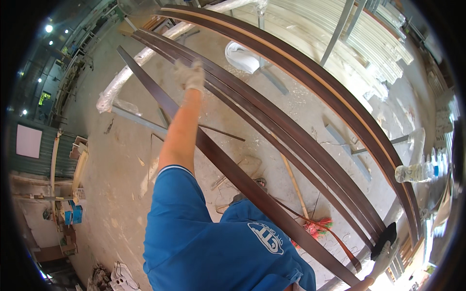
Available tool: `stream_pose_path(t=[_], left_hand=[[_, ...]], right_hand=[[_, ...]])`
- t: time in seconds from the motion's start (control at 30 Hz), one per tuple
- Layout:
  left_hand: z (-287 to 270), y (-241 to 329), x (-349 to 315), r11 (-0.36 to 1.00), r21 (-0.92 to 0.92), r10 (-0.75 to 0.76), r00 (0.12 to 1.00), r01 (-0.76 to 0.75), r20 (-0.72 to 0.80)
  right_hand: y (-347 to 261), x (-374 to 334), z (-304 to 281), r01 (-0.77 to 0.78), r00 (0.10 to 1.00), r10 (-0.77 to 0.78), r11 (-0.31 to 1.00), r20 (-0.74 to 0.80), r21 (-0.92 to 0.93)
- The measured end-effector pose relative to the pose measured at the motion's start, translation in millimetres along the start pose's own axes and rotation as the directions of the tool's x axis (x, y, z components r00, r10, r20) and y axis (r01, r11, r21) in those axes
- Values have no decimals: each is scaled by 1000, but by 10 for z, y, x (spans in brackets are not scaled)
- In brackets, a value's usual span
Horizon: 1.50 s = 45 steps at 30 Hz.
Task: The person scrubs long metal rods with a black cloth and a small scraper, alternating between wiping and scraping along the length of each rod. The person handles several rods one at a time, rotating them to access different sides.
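My left hand (191,76), in a pale work glove, reaches out over several long dark brown strips (272,119). Its fingers look spread and slightly blurred, with nothing visible in them. At the lower right my right hand (382,261), also gloved, holds a black cloth or pad (386,238) against the near end of those strips. Part of its grip is hidden by the cloth. Closer to my body, a single dark brown strip (233,172) runs under my left arm and across in front of my blue shirt.
Beyond lie more brown strips with a tan edge (291,60). A plastic-wrapped support bar (127,72) carries the far ends. A plastic bottle (415,172) stands at the right. A broom with red bristles (318,228) lies on the floor. White profiles (340,53) are stacked behind.
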State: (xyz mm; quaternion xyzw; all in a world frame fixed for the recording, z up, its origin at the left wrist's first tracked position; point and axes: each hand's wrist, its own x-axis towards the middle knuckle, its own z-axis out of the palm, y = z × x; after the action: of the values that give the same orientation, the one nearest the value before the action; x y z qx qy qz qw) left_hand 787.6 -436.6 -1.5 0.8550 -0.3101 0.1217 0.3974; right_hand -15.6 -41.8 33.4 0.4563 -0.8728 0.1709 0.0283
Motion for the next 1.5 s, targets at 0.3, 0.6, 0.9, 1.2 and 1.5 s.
stream_pose_path(t=[0.3,0.6,0.9,1.2,1.5], left_hand=[[891,-1133,847,924,48,-333,740,378,585],[-444,196,-414,633,-773,546,682,43,486],[-2529,1914,-4720,773,41,579,-729,634,365],[-3437,2343,-6583,889,41,437,-873,455,216],[-3450,2448,-7331,712,-599,513,-855,368,84]], right_hand=[[-743,71,-512,84,952,-134,979,-276,-183],[-1629,-373,-175,99,939,124,794,-321,599],[-1440,-1175,-247,-100,962,-274,-361,-3,927],[148,-1684,-831,101,956,284,-98,-70,990],[853,-2092,-757,-48,828,555,-71,80,996]])
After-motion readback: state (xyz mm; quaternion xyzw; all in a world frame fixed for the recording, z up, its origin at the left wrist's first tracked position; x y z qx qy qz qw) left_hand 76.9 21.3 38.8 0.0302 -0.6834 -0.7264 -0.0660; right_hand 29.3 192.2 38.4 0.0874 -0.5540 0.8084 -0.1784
